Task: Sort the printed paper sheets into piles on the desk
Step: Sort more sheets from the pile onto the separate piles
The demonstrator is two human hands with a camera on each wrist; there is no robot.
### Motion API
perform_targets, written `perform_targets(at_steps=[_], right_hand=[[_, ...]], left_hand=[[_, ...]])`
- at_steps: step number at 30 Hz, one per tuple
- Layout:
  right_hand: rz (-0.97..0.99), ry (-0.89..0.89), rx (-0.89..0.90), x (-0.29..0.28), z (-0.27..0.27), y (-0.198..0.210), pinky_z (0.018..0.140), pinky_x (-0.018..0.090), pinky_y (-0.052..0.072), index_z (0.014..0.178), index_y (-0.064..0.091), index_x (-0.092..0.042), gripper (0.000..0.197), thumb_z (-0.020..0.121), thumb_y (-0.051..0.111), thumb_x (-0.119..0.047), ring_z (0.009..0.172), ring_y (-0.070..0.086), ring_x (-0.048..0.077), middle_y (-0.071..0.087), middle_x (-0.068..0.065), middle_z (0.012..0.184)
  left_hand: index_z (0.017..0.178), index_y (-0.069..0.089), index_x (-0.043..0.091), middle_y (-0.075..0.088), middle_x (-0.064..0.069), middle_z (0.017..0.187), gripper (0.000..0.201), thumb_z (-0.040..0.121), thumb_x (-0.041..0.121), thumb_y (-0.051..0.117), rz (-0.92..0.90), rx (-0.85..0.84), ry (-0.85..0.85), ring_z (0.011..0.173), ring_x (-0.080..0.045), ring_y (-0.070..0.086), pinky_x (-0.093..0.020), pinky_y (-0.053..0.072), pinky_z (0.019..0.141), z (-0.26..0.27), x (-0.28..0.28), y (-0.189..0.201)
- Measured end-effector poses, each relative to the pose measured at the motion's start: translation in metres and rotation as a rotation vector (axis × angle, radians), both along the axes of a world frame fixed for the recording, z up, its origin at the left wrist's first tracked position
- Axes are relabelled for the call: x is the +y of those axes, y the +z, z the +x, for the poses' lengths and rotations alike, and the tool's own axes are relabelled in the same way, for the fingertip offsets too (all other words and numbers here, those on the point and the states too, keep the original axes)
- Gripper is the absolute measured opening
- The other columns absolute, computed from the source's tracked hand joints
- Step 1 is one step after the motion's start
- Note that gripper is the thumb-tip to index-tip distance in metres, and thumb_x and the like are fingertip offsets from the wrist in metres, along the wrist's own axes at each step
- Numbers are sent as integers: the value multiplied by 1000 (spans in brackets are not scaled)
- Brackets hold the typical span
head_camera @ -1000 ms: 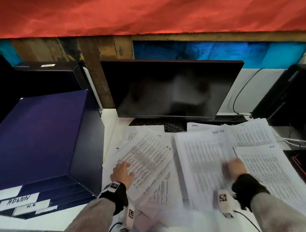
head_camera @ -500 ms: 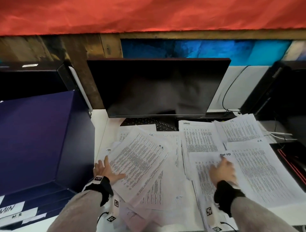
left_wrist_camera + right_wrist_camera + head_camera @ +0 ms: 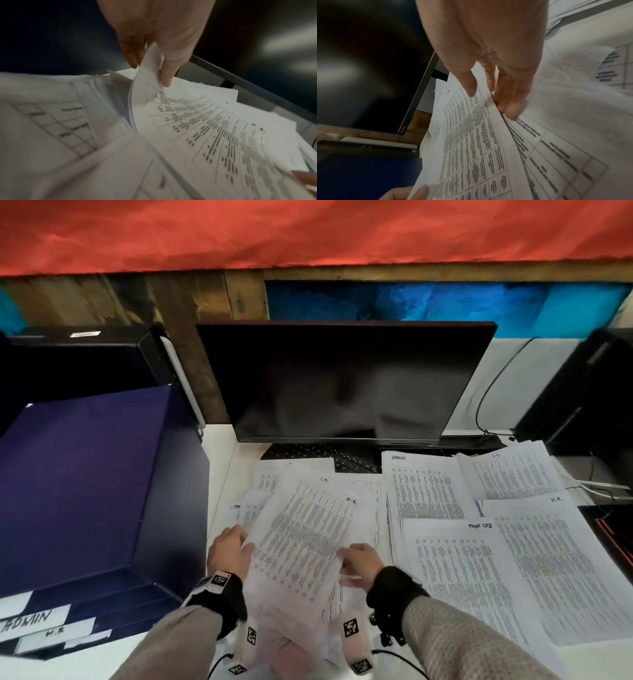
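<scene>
A printed sheet marked H.R. [image 3: 301,542] is lifted off the loose heap of sheets [image 3: 363,501] in front of the monitor. My left hand [image 3: 239,537] pinches its left edge; in the left wrist view the left hand [image 3: 149,70] has the thumb on one side of the sheet [image 3: 197,121] and the fingers on the other. My right hand [image 3: 346,563] grips the right edge; in the right wrist view the right hand [image 3: 488,97] has its thumb on top of the sheet [image 3: 471,142] and its fingers beneath. Sorted piles lie to the right: ADMIN pile [image 3: 424,487], I.T. pile [image 3: 513,470], H.R. pile [image 3: 565,559] and a near pile [image 3: 455,577].
A dark monitor [image 3: 342,381] stands at the back with a black keyboard [image 3: 308,455] under it. A navy file box [image 3: 85,491] with ADMIN and H.R. labels fills the left. A black computer case [image 3: 582,392] and cables [image 3: 603,491] are at the right.
My right hand left the near right pile and crossed left to the heap. Both hands took hold of the H.R. sheet's edges and raised it.
</scene>
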State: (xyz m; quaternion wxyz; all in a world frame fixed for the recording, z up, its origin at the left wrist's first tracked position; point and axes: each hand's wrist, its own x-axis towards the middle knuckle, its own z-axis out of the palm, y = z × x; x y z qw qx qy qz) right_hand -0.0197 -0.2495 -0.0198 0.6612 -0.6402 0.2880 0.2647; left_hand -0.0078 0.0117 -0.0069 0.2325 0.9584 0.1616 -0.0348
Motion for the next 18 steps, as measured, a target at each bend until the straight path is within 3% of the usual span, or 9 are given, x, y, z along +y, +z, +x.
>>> perform_targets(at_steps=[3, 6, 10, 12, 15, 18], right_hand=[[-31, -55, -10, -3, 6, -11, 49, 26, 48, 73, 41, -19, 28, 85, 66, -16, 42, 47, 14, 50, 5, 58], [-142, -85, -50, -4, 8, -15, 45, 24, 39, 69, 39, -18, 34, 84, 70, -20, 40, 42, 14, 47, 3, 52], [-409, -19, -130, -4, 8, -15, 69, 28, 45, 67, 49, -15, 27, 84, 66, -26, 67, 52, 21, 56, 5, 67], [-401, 36, -120, -5, 10, -17, 70, 28, 43, 61, 48, -18, 29, 86, 61, -24, 69, 51, 21, 54, 2, 64], [-387, 67, -128, -8, 10, -21, 65, 29, 36, 53, 41, -21, 36, 83, 58, -11, 67, 43, 20, 45, 4, 60], [-430, 59, -141, -12, 10, -23, 62, 29, 36, 50, 39, -19, 37, 81, 56, -8, 64, 41, 20, 43, 8, 60]], left_hand=[[65, 46, 19, 51, 2, 66, 30, 86, 23, 67, -198, 0, 82, 66, -20, 49, -28, 39, 61, -7, 3, 3], [60, 48, 15, 46, 3, 60, 33, 84, 22, 70, -313, 46, 78, 58, -15, 42, -24, 34, 53, -15, 10, 3], [60, 51, 10, 48, -1, 59, 35, 87, 26, 66, -331, 105, 22, 60, -17, 43, -26, 33, 58, -25, 21, -6], [63, 59, 9, 54, -5, 60, 34, 91, 28, 61, -329, 124, 15, 65, -19, 47, -27, 35, 61, -28, 24, -9], [58, 42, 14, 40, -2, 59, 43, 95, 31, 53, -304, 110, 48, 62, -17, 35, -26, 29, 59, -32, 23, -9], [61, 48, 12, 55, -10, 69, 38, 97, 25, 48, -299, 62, 148, 68, -23, 46, -27, 39, 68, -35, 24, -7]])
